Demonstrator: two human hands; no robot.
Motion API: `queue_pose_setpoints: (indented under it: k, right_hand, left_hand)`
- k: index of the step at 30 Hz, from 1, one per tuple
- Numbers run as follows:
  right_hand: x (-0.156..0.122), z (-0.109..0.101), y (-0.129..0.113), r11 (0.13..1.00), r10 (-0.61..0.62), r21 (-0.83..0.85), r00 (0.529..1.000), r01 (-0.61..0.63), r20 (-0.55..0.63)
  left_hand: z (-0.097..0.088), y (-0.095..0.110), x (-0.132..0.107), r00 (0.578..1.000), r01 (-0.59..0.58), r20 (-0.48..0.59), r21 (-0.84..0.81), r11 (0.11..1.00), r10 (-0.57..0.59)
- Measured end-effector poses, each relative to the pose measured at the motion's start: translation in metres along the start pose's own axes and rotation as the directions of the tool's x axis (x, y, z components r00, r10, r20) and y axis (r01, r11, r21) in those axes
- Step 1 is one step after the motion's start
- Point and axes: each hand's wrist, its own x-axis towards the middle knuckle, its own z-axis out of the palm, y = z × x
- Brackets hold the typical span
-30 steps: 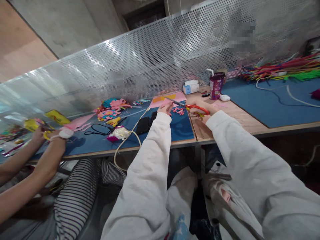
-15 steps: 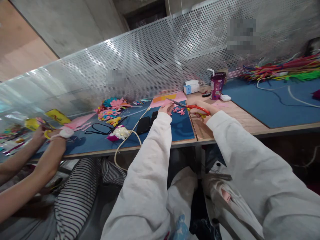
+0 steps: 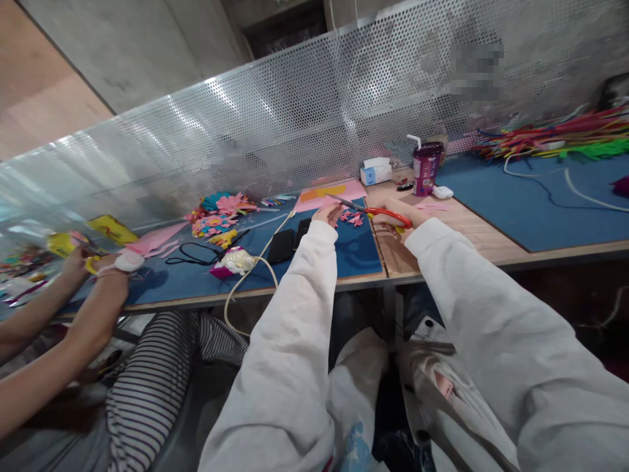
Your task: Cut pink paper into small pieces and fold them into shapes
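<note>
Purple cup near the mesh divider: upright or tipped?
Upright. The purple cup stands on its base on the wooden table, with its straw sticking up from the top.

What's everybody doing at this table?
A person in white sleeves holds red-handled scissors in the right hand, blades pointing past the left hand, which sits by a pink paper sheet. Small pink cutouts lie on the blue mat between the hands. At the far left, another person's hands work with yellow paper.
</note>
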Motion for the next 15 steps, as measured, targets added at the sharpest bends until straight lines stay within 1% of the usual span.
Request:
queue_pose_setpoints:
  k: [2,6,11,15]
  right_hand:
    - [-0.0004,0.0,0.0,1.0,0.024,0.002,1.0,-0.024,0.007]
    - [-0.0018,-0.0003,-0.0009,0.999,0.048,-0.007,0.999,-0.048,0.022]
    - [-0.0023,0.001,-0.0023,0.998,0.063,-0.005,0.998,-0.063,0.013]
    - [-0.0023,0.0018,-0.0034,0.996,0.089,-0.012,0.996,-0.089,-0.006]
  left_hand:
    - [0.0014,0.002,-0.0004,1.0,0.026,-0.006,0.012,1.0,-0.026]
    - [0.0056,0.0071,-0.0016,0.995,0.081,-0.067,0.028,0.996,-0.079]
    - [0.0048,0.0072,-0.0026,0.998,0.061,-0.032,0.026,0.998,-0.06]
    - [0.0035,0.0052,-0.0011,0.998,0.042,-0.049,0.005,0.999,-0.042]
